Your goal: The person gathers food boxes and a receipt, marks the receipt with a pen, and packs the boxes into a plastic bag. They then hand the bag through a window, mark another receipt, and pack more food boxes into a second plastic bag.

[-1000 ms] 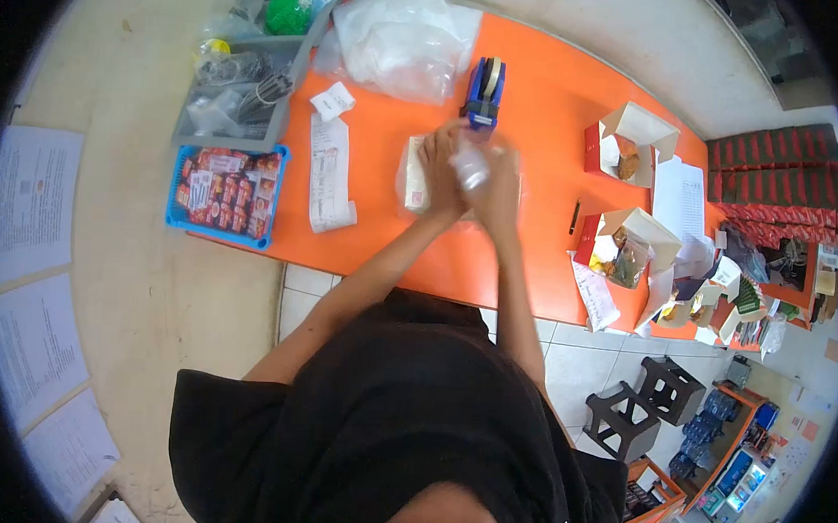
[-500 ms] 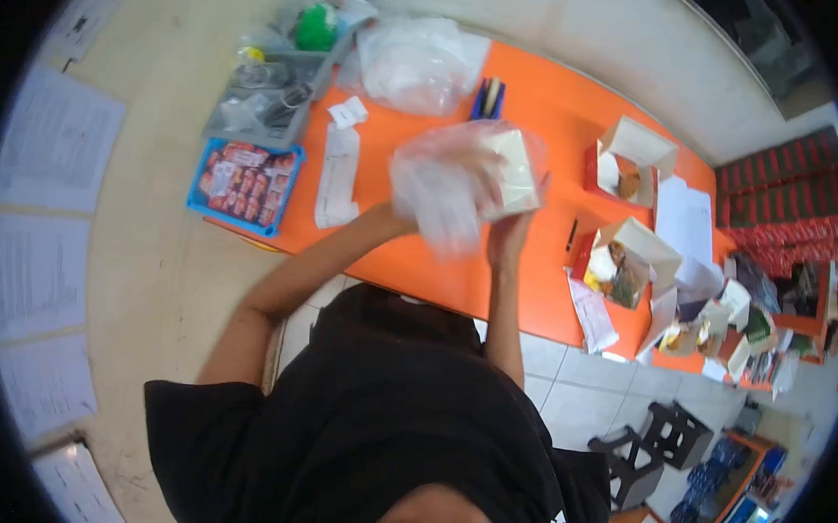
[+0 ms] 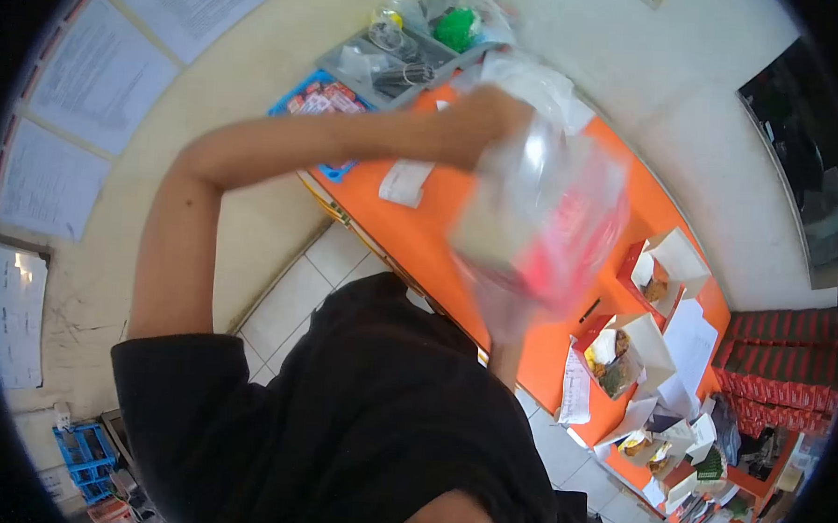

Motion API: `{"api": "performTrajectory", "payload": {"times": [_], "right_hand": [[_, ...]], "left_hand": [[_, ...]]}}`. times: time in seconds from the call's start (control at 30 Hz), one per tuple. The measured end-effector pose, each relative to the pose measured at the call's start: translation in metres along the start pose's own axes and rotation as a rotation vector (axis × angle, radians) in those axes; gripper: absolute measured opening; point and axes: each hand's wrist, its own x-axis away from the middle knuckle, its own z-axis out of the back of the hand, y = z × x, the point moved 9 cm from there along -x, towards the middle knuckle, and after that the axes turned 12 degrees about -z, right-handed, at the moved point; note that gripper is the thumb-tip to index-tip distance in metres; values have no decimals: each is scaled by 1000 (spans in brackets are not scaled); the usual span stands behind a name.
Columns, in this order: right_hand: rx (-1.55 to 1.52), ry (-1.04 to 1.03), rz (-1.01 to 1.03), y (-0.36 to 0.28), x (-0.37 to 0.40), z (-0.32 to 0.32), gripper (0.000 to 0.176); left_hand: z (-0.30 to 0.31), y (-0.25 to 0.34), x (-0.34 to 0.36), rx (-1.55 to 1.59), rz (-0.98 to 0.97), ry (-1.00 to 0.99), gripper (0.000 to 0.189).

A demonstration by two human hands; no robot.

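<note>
My left hand (image 3: 495,125) is raised and closed on the top of a clear plastic bag (image 3: 536,150), though motion smears its fingers. Inside the bag is a box with a pale face and a red side (image 3: 570,235), tilted over the table. My right hand (image 3: 507,323) is low beneath the bag; the blurred plastic and box hide its fingers. Nearby on the orange table (image 3: 420,229) lie a paper receipt (image 3: 406,181) and a black pen (image 3: 590,310).
Two open food boxes (image 3: 657,277) (image 3: 620,359) stand to the right, with more open boxes (image 3: 654,445) at the near end. Red cartons (image 3: 780,352) are stacked by the wall. A grey divided tray (image 3: 385,68) and a blue basket of sachets (image 3: 328,99) sit at the far left.
My left hand has risen from the box to the bag's top. The bag now surrounds the box, which has turned and shows its red side. The view has swung round.
</note>
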Motion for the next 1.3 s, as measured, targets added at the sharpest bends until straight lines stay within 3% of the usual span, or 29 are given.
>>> {"api": "performTrajectory", "payload": {"times": [0.07,0.13,0.2,0.27,0.37,0.43,0.5,0.57,0.63,0.67,0.73,0.77,0.83,0.9,0.97,1.0,1.07,1.1,1.13,1.17,1.2,1.27,1.3], "right_hand": [[-52,45,13,-14,7,27,56],[-11,70,104,-44,5,29,55],[161,91,252,-76,-10,-2,54],[390,77,381,-87,-31,-58,53],[625,62,486,-60,-33,-116,51],[655,73,494,-48,-14,-106,50],[531,160,385,-43,-11,-59,49],[255,319,227,-40,-20,-1,48],[-2,394,134,-44,-31,33,47],[-78,410,109,-50,-35,42,47],[-96,334,69,-84,-58,44,46],[-67,264,39,-108,-78,36,46],[111,-86,-146,-151,-142,-27,46],[256,-518,-361,-165,-193,-138,45],[778,-550,-153,-151,-250,-193,41],[862,-561,-118,-132,-288,-215,39],[1161,-504,18,-80,-362,-245,33],[1375,-434,127,-56,-393,-258,31],[1559,-259,83,-21,-428,-258,24],[1734,-74,36,0,-450,-251,19],[1734,-88,33,4,-457,-256,19],[1653,10,78,-3,-465,-261,20],[1654,3,59,0,-465,-258,20]], "left_hand": [[40,73,-37,65,-245,64,19],[28,108,-80,170,-382,-233,19],[6,84,-109,331,-175,-539,22],[-29,30,-111,413,4,-683,20],[-35,-33,-67,438,194,-393,23],[-32,-39,-30,439,297,-319,23],[-8,-10,-23,261,20,-61,27],[-7,62,-24,181,-450,40,10],[-37,96,-31,89,-612,-293,10],[-35,104,-37,87,-606,-273,10],[-54,110,-28,-217,-738,-525,13],[-63,106,-22,-217,-733,-512,13],[-107,101,0,182,-534,-468,14],[-170,59,56,588,-68,-302,11],[-223,37,121,692,378,-249,15],[-216,42,134,700,390,-243,15],[-209,45,164,943,847,-143,16],[-208,51,162,946,862,-131,16],[-189,46,160,947,881,176,22],[-175,43,158,944,896,332,25],[-160,40,157,934,898,485,29],[-121,28,150,1217,868,975,20],[-134,38,148,1231,879,980,20]]}}
